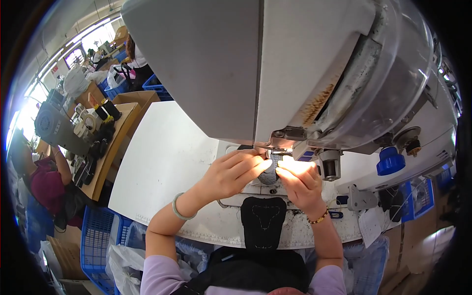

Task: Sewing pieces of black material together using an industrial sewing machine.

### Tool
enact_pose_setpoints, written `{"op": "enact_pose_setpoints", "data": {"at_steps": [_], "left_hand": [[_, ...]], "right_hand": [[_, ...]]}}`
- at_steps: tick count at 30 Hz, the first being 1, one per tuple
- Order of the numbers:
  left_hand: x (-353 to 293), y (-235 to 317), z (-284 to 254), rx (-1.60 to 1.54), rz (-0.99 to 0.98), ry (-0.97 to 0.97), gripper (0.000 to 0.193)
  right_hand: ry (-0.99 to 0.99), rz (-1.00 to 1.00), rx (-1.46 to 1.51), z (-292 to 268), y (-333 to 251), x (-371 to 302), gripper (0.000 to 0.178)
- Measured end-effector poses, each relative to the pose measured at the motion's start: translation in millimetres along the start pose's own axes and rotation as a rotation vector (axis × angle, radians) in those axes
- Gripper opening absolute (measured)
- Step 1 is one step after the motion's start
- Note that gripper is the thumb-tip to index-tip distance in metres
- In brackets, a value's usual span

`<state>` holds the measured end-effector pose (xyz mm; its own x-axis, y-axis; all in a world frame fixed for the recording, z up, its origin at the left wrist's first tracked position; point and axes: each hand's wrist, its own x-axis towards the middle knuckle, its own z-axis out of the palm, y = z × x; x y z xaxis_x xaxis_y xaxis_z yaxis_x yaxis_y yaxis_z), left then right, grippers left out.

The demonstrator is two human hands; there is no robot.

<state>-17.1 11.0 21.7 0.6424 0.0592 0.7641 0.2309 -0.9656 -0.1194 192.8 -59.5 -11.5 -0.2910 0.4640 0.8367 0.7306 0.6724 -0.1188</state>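
A small grey fabric piece [269, 176] lies under the head of a large white sewing machine [236, 73], in bright lamp light. My left hand [233, 172] pinches its left edge, thumb against fingertips. From the other side my right hand [301, 179] pinches the right edge with its fingers closed. Both hands are close together at the needle area, which the machine head partly hides. Nearer to me, a black padded piece with light stitching [263, 222] rests over the front edge of the white table [157, 162].
A blue knob [391, 161] juts from the machine at right. Small snips [336, 215] and a paper sheet [371, 225] lie right of my right wrist. A blue crate [98, 241] stands at lower left. Another person [46, 182] sits by a machine at far left.
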Motion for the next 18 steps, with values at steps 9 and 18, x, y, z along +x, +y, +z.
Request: {"op": "enact_pose_setpoints", "data": {"at_steps": [9, 18], "left_hand": [[-14, -17, 18, -0.198, -0.121, 0.147, 0.037], [-12, -19, 23, -0.274, -0.242, 0.218, 0.030]], "right_hand": [[0.059, 0.031, -0.145, 9, -23, 10, 0.024], [0.087, 0.082, -0.154, 10, -13, 11, 0.026]]}}
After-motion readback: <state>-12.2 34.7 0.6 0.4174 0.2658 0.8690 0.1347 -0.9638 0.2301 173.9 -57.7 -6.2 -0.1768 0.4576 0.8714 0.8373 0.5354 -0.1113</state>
